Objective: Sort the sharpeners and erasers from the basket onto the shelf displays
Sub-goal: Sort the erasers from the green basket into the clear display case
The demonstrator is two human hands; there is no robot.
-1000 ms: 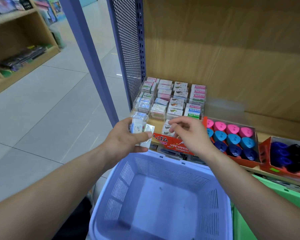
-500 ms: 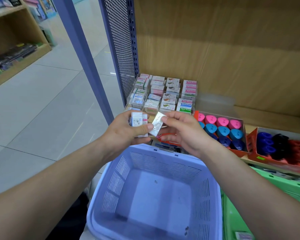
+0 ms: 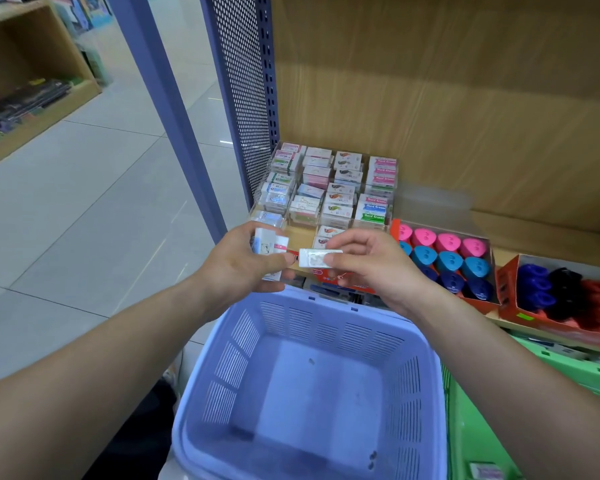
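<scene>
My left hand (image 3: 238, 268) grips a small stack of wrapped erasers (image 3: 269, 242) above the far rim of the lilac basket (image 3: 326, 311). My right hand (image 3: 371, 265) pinches one wrapped white eraser (image 3: 314, 258) by its right end, and my left thumb touches its left end. Behind my hands, a clear display (image 3: 329, 188) on the wooden shelf holds several rows of boxed erasers. To its right, an orange box (image 3: 444, 258) holds pink, light blue and dark blue sharpeners. The basket's inside looks bare.
A second orange box (image 3: 565, 296) with blue, black and red sharpeners sits at the right. A green basket (image 3: 551, 375) stands beside the lilac one. A perforated purple panel (image 3: 243, 98) closes the shelf's left side; tiled floor and another wooden shelf (image 3: 32, 81) lie left.
My right hand came back from the eraser display to my left hand and took hold of one eraser from the stack, now held flat between both hands.
</scene>
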